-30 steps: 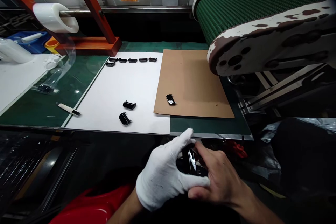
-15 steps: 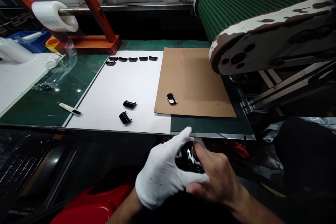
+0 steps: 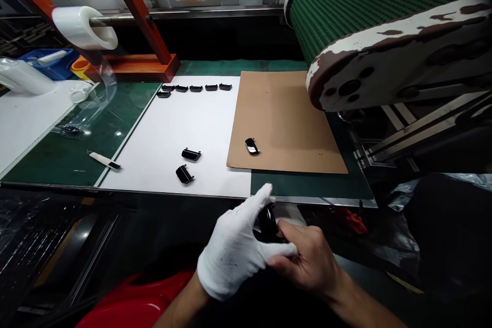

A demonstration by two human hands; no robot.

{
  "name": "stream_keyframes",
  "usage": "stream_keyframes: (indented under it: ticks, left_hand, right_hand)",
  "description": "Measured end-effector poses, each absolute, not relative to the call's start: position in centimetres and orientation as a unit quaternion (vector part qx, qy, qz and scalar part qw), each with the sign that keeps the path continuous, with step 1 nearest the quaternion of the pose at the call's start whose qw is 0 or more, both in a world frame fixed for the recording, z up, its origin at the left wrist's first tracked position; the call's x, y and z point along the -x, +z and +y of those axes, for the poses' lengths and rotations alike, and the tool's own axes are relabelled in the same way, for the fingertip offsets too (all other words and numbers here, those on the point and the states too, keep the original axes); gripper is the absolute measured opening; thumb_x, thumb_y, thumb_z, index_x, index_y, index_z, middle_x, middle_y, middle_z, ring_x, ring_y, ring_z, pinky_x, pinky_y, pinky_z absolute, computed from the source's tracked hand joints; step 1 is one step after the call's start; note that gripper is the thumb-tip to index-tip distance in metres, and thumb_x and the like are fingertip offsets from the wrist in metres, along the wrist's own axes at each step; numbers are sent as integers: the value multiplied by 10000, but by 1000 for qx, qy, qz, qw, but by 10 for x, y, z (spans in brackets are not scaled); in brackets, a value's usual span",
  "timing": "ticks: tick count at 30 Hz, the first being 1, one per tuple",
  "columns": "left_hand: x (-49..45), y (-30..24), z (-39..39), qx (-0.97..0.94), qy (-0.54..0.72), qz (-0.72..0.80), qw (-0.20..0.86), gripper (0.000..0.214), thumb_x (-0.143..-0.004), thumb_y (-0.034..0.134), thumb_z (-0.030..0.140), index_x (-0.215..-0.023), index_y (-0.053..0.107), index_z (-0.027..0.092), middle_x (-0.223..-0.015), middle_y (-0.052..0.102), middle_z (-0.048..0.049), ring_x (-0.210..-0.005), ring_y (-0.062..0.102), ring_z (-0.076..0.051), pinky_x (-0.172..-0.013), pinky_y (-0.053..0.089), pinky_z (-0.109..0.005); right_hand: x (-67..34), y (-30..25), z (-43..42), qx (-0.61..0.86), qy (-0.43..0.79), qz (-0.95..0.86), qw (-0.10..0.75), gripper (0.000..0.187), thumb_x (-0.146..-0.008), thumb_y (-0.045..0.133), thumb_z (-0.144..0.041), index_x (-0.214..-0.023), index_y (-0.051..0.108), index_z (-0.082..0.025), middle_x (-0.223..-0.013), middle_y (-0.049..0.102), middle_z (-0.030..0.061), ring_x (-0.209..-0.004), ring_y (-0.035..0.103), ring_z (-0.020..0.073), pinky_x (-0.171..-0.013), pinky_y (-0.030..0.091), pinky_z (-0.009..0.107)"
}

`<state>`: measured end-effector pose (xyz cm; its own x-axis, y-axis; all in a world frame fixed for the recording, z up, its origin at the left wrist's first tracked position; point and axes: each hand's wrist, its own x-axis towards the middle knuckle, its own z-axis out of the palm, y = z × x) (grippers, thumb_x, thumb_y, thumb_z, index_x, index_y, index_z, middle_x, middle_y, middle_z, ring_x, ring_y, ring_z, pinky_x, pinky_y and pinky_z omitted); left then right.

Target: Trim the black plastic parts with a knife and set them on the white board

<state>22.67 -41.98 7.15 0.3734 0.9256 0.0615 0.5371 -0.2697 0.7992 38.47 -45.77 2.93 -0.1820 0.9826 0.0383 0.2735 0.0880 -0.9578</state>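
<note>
In a white glove, my left hand (image 3: 232,246) is closed around a glossy black plastic part (image 3: 268,221), held just off the table's front edge. My bare right hand (image 3: 309,256) is closed against the part's right side, its fingers meeting the glove's lower finger. Whether a small tool or film sits in its fingers is hidden. On the brown cardboard (image 3: 286,118) lies a similar black part (image 3: 252,146). Two more, a flat black part (image 3: 191,154) and a tilted one (image 3: 184,174), rest on the white sheet (image 3: 154,159).
Several black parts (image 3: 196,88) line the white sheet's back edge. To the left lie a white-handled cutter (image 3: 103,160) and a clear film roll (image 3: 82,28) on an orange stand (image 3: 132,64). A green conveyor (image 3: 365,5) overhangs the right; a red stool (image 3: 130,302) is below.
Both hands have shifted slightly left with the black part, which has turned so less of its bright reflection shows. The parts on the table stay put; the camera view has moved a little.
</note>
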Motion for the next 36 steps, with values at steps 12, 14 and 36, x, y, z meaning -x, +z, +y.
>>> stream_keyframes:
  ticks: [12,14,36]
  left_hand:
    - [-164,12,-351,-802,136,568,124,747,-692,773,263,-1347,435,142,-1304,570,-162,-1207,534,-308,-1027,435,-437]
    - [-156,8,-340,-792,128,584,121,759,-683,778,254,-1346,432,124,-1294,576,-171,-1201,539,-311,-1008,451,-439]
    - [-237,17,-246,-834,89,516,176,958,-609,790,398,-1402,326,125,-1337,517,-182,-1312,381,-387,-1039,377,-447]
  right_hand:
    - [-349,-15,-479,481,729,-255,416,420,-918,325,-585,-1022,487,-212,-676,448,-49,-547,439,98,-569,415,269]
    - [-347,-21,-484,481,754,-225,387,437,-870,435,-613,-975,528,-198,-647,492,-46,-540,475,104,-576,422,274]
    - [-385,-18,-468,505,677,-288,451,422,-828,526,-601,-857,572,-182,-584,535,-35,-426,426,63,-445,359,213]
